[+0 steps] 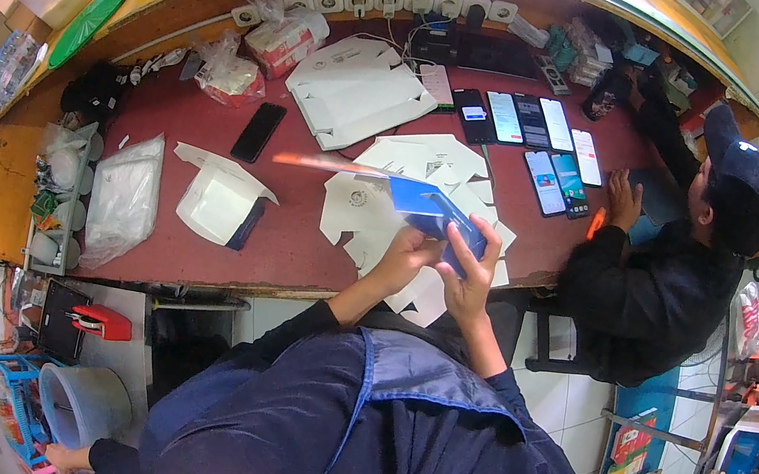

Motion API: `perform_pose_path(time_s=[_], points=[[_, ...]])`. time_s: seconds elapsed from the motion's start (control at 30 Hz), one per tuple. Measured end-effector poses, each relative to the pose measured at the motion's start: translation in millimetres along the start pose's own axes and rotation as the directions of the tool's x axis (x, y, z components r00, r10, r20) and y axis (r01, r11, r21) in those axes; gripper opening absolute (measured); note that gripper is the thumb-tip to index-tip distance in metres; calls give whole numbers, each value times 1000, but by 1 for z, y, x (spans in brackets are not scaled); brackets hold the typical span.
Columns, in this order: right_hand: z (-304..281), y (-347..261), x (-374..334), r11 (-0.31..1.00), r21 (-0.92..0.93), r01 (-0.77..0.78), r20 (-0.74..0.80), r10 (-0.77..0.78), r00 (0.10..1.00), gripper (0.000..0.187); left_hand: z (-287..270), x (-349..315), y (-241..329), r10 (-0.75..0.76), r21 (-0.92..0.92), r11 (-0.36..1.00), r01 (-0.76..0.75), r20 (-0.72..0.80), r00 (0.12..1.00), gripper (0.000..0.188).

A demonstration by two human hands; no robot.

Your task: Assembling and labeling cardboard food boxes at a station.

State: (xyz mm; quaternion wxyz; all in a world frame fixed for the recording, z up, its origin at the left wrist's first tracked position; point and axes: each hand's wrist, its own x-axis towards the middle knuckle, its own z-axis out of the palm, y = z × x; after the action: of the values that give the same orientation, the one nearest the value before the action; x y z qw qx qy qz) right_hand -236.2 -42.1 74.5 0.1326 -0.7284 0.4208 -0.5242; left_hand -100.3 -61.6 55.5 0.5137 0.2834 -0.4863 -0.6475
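Note:
Above the front of the table, my left hand (408, 260) and my right hand (470, 283) are both closed on a blue folding carton (421, 204). The left fingers grip its lower left side, and the right thumb and fingers wrap its right side. A thin orange-edged flap (331, 166) sticks out from the carton to the left, smeared by motion. Beneath it lies a loose pile of flat white carton blanks (345, 201). To the left, a partly folded white box (219, 199) with a dark blue side stands open-topped. The carton's inside is hidden.
A dark phone (259, 133) lies behind the white box on the maroon table (290, 252). Further back is a stack of blanks (354, 91). At the right, a co-worker (667, 278) sits beside several lit phones (553, 126). Plastic sleeves (124, 197) lie at the left.

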Motion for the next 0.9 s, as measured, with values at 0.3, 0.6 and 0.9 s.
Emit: perform_pose_path(time_s=[0.3, 0.6, 0.9], points=[[5, -3, 5, 913, 386, -129, -18, 148, 989, 64, 5, 14, 16, -16, -76, 997, 13, -36, 999, 25], [2, 2, 5, 992, 126, -9, -73, 18, 997, 58, 24, 20, 34, 35, -40, 998, -40, -123, 992, 29], [2, 7, 8, 848, 487, -212, -78, 284, 956, 57, 30, 28, 17, 36, 5, 999, -36, -42, 998, 26]])
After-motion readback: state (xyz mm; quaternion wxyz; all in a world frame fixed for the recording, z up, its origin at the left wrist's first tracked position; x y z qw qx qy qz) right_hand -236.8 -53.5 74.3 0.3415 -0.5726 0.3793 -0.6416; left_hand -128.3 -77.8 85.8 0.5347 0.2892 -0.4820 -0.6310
